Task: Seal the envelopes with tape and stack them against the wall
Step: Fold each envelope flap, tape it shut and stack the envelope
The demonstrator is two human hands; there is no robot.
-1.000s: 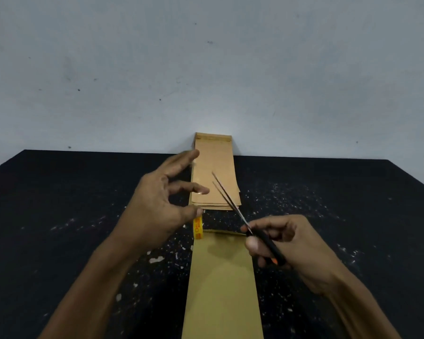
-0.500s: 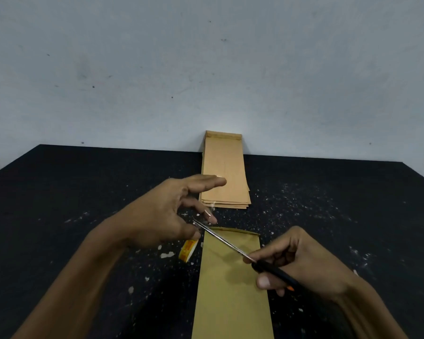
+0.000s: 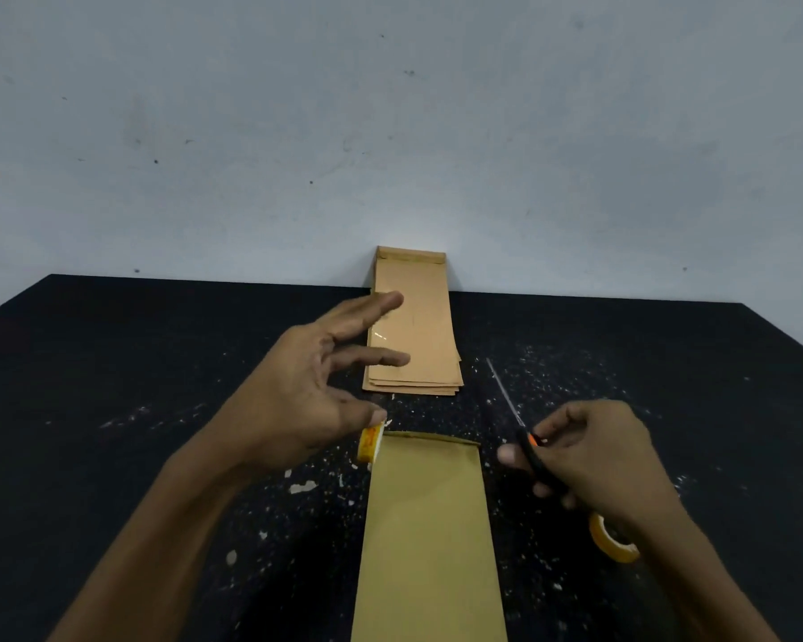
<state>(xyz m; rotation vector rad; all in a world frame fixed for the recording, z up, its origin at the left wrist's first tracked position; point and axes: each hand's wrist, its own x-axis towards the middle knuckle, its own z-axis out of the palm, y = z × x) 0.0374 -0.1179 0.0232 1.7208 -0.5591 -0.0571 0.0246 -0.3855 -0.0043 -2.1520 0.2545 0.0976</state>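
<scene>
Brown envelope point(image 3: 430, 530) between left hand point(image 3: 307, 400), right hand point(image 3: 594, 461) gripping scissors point(image 3: 520, 437)

body: two bare forearms entering from bottom edge | left hand point(image 3: 307, 400): bare; no glove, ring or watch visible; nails short | right hand point(image 3: 594, 456): bare; no glove, ring or band visible; thumbnail pale | sleeves: none in view on either arm; wrists uncovered | markings: none discernible

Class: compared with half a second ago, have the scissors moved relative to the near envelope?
Yes. The scissors, gripped by the right hand, have swung rightward, off the near envelope; the blades now point over the black table.
</scene>
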